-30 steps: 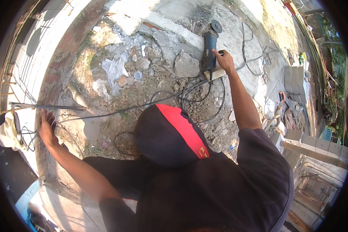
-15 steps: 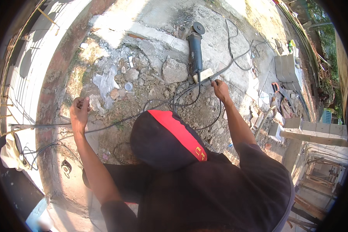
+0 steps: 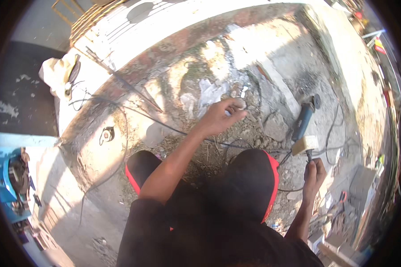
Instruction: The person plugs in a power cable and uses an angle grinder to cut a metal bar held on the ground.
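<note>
My right hand (image 3: 315, 172) is closed around the dark handle of a tool with a pale, cream block-shaped head (image 3: 304, 144); whether it is a mallet or a brush I cannot tell. Just beyond that head lies a blue-grey angle grinder (image 3: 304, 121), its dark disc (image 3: 317, 102) at the far end. Over the rubble, my left hand (image 3: 223, 116) hangs with fingers loosely bent and apart from the thumb, holding nothing that shows. Crumpled whitish plastic (image 3: 209, 95) lies beyond it, and something white shows behind its fingers.
A black cable (image 3: 165, 127) crosses the ground under my left forearm. A low reddish kerb (image 3: 173, 46) curves along the far side. A small black round part (image 3: 107, 135) lies at left, near a blue machine (image 3: 14, 180). Grey blocks (image 3: 362, 181) and debris are at right.
The view has swung left, and my knees now show. My left hand has moved inward over the rubble. My right hand still grips the tool beside the grinder.
</note>
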Available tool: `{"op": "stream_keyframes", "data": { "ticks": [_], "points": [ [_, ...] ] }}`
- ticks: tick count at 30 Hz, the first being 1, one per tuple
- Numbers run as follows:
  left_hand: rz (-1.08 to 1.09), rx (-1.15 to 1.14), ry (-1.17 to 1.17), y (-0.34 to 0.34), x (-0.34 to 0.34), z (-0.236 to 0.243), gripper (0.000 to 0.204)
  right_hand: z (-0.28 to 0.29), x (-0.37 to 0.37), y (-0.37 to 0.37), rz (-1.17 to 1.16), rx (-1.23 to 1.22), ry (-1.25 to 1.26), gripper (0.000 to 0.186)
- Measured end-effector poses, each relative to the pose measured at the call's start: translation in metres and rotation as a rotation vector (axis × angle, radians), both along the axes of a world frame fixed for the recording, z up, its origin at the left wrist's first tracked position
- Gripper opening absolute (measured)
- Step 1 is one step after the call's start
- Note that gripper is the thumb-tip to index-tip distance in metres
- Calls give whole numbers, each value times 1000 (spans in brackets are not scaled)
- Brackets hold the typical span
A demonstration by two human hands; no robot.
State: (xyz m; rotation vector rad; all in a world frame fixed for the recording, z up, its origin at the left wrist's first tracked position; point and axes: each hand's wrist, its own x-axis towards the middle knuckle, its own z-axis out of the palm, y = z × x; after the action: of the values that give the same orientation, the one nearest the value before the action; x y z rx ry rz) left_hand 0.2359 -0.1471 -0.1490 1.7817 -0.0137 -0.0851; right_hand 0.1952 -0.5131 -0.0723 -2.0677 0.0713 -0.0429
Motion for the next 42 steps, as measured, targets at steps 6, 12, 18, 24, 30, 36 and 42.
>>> {"op": "stream_keyframes", "data": {
  "ticks": [6,12,18,24,30,36,42],
  "points": [
    [83,-482,-248,-78,16,-33,68,-81,39,115,465,226,72,27],
    [823,-414,47,-70,-13,-74,91,-164,68,173,404,438,272,27],
    [903,-139,-57,-52,-26,-21,77,-213,129,162,301,690,321,31],
    [694,-130,7,12,-38,2,63,-64,50,217,831,146,416,41],
    [1134,-803,137,83,-7,-12,55,-40,33,131,724,26,327,45],
    [1108,-922,-227,113,-23,34,61,-86,-11,-52,540,-505,541,41],
    [1006,-1191,-470,133,-44,49,63,-81,14,36,510,-508,66,58]
  ]
}}
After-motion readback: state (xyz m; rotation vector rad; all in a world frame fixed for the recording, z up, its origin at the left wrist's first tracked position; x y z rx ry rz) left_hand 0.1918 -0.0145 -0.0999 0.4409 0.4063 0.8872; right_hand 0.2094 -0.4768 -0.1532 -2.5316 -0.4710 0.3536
